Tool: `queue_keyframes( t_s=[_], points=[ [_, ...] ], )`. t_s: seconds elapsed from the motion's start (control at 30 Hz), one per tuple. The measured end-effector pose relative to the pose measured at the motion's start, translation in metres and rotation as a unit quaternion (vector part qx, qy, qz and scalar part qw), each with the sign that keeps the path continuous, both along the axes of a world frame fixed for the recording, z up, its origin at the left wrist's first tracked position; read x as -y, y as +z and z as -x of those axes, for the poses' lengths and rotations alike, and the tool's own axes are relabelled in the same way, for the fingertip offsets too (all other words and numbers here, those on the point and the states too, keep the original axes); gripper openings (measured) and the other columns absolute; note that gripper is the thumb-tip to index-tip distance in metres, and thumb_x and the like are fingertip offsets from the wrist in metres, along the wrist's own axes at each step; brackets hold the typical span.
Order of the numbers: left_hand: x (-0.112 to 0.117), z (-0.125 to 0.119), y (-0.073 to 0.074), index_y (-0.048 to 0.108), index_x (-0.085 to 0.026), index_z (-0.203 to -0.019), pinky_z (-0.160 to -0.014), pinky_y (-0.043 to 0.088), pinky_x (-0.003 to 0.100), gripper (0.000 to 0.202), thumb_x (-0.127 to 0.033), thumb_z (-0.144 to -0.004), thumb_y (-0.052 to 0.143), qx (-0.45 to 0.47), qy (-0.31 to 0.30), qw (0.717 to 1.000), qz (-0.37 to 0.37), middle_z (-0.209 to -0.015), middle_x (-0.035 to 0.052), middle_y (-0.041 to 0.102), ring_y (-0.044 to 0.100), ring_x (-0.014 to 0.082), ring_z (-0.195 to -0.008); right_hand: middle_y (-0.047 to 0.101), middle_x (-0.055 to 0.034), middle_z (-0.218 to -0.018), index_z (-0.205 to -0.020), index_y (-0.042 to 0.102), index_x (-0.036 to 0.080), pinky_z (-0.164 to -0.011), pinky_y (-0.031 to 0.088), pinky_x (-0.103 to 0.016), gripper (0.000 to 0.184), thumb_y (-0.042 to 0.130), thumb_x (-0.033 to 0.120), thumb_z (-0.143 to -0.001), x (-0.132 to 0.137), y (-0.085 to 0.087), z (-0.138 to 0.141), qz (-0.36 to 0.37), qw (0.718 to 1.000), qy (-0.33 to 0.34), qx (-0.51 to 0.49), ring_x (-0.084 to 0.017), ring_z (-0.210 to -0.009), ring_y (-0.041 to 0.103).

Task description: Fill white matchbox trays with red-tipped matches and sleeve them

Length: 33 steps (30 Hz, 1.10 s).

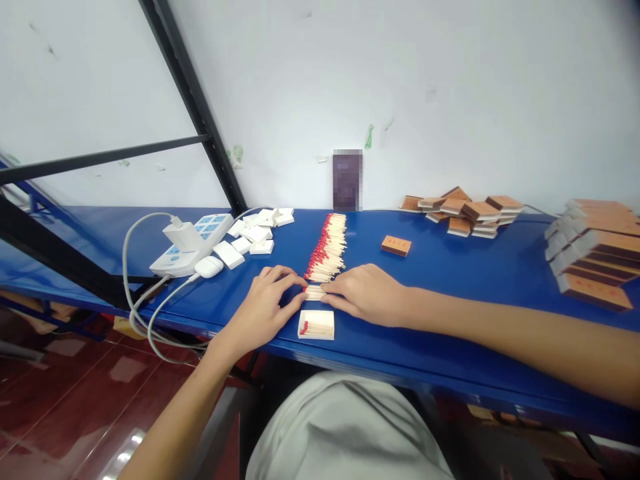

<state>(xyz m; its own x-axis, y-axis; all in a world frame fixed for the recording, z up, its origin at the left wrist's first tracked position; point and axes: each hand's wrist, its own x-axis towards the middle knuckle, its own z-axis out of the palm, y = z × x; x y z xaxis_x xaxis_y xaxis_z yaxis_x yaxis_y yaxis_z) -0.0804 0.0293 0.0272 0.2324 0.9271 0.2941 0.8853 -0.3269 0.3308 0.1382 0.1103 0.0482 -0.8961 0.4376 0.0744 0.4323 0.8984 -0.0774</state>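
Note:
A long row of red-tipped matches (pixel 327 248) lies on the blue table (pixel 475 273), running away from me. My left hand (pixel 264 303) and my right hand (pixel 367 293) meet at the row's near end, both pinching a small bundle of matches (pixel 314 292) between their fingertips. Just in front of the hands sits an open white matchbox tray (pixel 317 324) with a few matches in it.
White empty trays (pixel 257 233) lie by a power strip (pixel 193 243) with a charger and cables at left. A single brown matchbox sleeve (pixel 396 245) lies beyond my right hand. Brown sleeves (pixel 463 212) are piled at the back, stacked boxes (pixel 595 250) far right.

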Motion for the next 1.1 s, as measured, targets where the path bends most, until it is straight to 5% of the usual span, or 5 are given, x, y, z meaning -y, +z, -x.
queue_keyframes(
  t_s=[0.13, 1.1],
  points=[
    [0.000, 0.001, 0.000, 0.064, -0.026, -0.108, -0.097, 0.039, 0.042, 0.022, -0.037, -0.102, 0.047, 0.010, -0.008, 1.000, 0.004, -0.116, 0.0048, 0.059, 0.051, 0.0245, -0.106, 0.075, -0.0074, -0.086, -0.090, 0.072, 0.019, -0.059, 0.032, -0.028, 0.044, 0.036, 0.038, -0.104, 0.001, -0.001, 0.003, -0.022, 1.000, -0.003, 0.010, -0.019, -0.072, 0.067],
    [-0.001, 0.002, 0.003, 0.063, -0.026, -0.102, -0.097, 0.037, 0.037, 0.019, -0.037, -0.102, 0.049, 0.034, -0.037, 0.999, 0.020, -0.112, 0.0017, 0.059, 0.053, 0.0209, -0.104, 0.075, -0.0078, -0.087, -0.095, 0.069, 0.015, -0.065, 0.036, -0.028, 0.028, 0.044, 0.027, -0.101, -0.002, -0.016, 0.005, 0.031, 0.998, 0.006, -0.054, -0.019, -0.075, 0.068]
  ],
)
